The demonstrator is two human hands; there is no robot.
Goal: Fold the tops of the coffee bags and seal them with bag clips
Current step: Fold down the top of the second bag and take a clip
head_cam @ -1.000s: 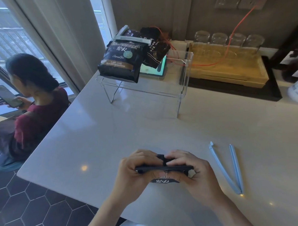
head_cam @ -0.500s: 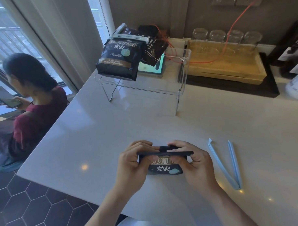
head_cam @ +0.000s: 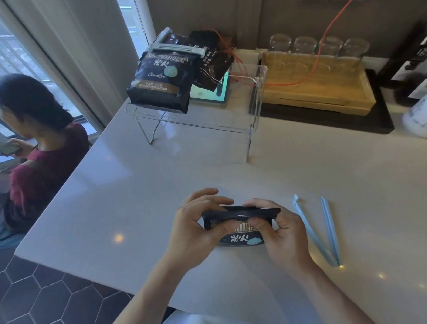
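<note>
A small black coffee bag (head_cam: 243, 237) stands on the white counter near its front edge. My left hand (head_cam: 198, 231) pinches the left end of its folded top, thumb on the near face and fingers behind. My right hand (head_cam: 280, 234) pinches the right end the same way. A light blue bag clip (head_cam: 318, 233) lies open in a V on the counter just right of my right hand. A larger black coffee bag (head_cam: 162, 80) lies on a clear acrylic shelf (head_cam: 253, 126), its top sealed by a white clip (head_cam: 177, 46). More dark bags (head_cam: 213, 60) lie behind it.
A wooden tray (head_cam: 314, 90) with several upturned glasses stands at the back right on a black mat. An orange cable runs down from the wall. A white container (head_cam: 421, 115) is at the far right. A seated person with a phone (head_cam: 38, 153) is beyond the counter's left edge.
The bag's top edge has been rolled over toward me and more of its printed front now shows. Both hands have shifted slightly while keeping hold of the folded top.
</note>
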